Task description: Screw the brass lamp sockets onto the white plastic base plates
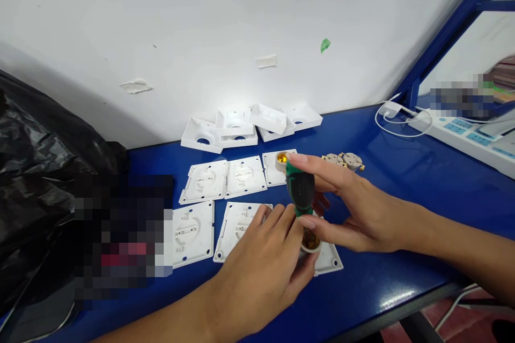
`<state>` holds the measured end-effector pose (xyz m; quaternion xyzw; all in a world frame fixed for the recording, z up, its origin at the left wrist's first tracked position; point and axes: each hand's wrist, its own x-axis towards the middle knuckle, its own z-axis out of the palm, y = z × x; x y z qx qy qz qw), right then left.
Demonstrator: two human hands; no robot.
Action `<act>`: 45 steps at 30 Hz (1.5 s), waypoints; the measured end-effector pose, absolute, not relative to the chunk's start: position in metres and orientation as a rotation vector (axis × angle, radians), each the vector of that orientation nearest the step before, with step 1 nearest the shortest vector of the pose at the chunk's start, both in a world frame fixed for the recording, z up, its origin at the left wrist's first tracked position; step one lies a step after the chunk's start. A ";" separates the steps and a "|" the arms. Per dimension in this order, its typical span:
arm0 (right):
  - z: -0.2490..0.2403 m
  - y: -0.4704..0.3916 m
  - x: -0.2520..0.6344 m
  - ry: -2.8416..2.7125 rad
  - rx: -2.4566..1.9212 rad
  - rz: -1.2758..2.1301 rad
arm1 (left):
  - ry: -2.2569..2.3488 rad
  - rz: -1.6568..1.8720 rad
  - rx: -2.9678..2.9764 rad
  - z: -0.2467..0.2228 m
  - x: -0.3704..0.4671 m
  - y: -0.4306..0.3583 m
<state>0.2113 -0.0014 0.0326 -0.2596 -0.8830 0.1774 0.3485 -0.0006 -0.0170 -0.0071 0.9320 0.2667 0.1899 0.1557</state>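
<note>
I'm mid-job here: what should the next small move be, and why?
Probably a slight turn of the screwdriver with the right hand, while the left hand steadies the round socket. The handle stands nearly upright over the socket, which sits at a white plate. The tip is hidden, so I can't tell whether it is seated.

The left grip (pixel 267 257) curls, knuckles up, while the right grip (pixel 364 206) clasps between thumb and outstretched forefinger.
</note>
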 end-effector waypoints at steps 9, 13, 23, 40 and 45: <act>0.034 -0.002 0.211 -2.287 -0.664 0.485 | 0.754 0.553 2.675 -0.008 -0.001 -0.017; 0.035 -0.002 0.211 -2.291 -0.678 0.494 | 0.749 0.568 2.678 -0.007 -0.001 -0.017; 0.036 -0.005 0.214 -2.317 -0.793 0.596 | 0.741 0.611 2.699 -0.007 -0.001 -0.017; 0.041 -0.003 0.215 -2.400 -0.945 0.452 | 0.756 0.570 2.715 -0.009 0.000 -0.016; 0.042 -0.005 0.215 -2.407 -0.963 0.434 | 0.752 0.574 2.705 -0.009 0.001 -0.016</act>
